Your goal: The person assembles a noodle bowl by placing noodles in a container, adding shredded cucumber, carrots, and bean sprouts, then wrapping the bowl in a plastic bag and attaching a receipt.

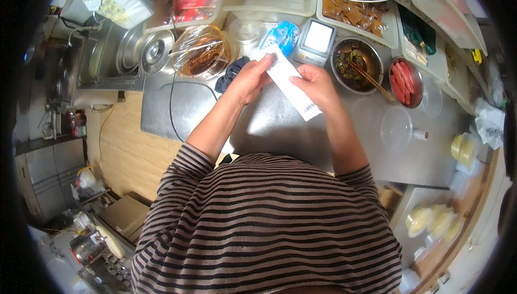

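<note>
The left hand (249, 82) and right hand (316, 85) are holding a white slip (291, 86) above the bench (274, 140). The left grip is clamping its top end, the right grip its right edge; the right fingers are partly hiding behind it. Around the slip, a blue bag (280, 36) is lying at twelve o'clock, a scale (311, 57) is standing at one, chopsticks (371, 78) are leaning in a bowl (335, 59) between two and three, a clear lid (396, 128) is lying at four, and a dark cloth (230, 77) is bunching at nine.
</note>
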A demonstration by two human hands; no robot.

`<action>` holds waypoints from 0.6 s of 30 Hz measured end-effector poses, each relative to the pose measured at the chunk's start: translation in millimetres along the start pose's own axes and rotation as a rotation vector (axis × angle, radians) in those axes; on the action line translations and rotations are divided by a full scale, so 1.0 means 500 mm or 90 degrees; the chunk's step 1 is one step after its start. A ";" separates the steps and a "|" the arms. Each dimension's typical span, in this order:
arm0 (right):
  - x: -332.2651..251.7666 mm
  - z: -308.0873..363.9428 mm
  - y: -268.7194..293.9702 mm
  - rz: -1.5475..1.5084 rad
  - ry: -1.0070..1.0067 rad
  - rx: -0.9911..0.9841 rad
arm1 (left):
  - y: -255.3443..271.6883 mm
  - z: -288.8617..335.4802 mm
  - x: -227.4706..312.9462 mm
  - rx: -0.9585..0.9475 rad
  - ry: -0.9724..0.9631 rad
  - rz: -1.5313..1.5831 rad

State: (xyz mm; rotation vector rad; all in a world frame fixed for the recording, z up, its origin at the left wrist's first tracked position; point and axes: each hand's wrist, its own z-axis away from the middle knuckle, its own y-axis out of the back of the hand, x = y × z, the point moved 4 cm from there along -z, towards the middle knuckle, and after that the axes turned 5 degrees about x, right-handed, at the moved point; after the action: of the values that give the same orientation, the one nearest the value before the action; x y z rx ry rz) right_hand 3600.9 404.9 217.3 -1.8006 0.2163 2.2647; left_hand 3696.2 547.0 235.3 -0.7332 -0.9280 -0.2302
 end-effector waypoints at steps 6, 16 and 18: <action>-0.109 0.071 -0.049 -0.160 0.069 -0.091 | -0.097 0.018 0.119 -0.156 -0.049 0.085; -0.172 0.151 -0.075 -0.167 0.011 -0.100 | -0.132 0.077 0.182 -0.203 -0.111 0.058; -0.181 0.157 -0.076 -0.152 0.026 -0.102 | -0.134 0.081 0.187 -0.200 -0.115 0.042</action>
State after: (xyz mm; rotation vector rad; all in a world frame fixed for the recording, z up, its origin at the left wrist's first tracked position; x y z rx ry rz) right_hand 3557.1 453.2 324.4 -1.8384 -0.1712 2.1313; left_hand 3693.3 535.7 356.6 -1.0869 -1.0487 -0.2581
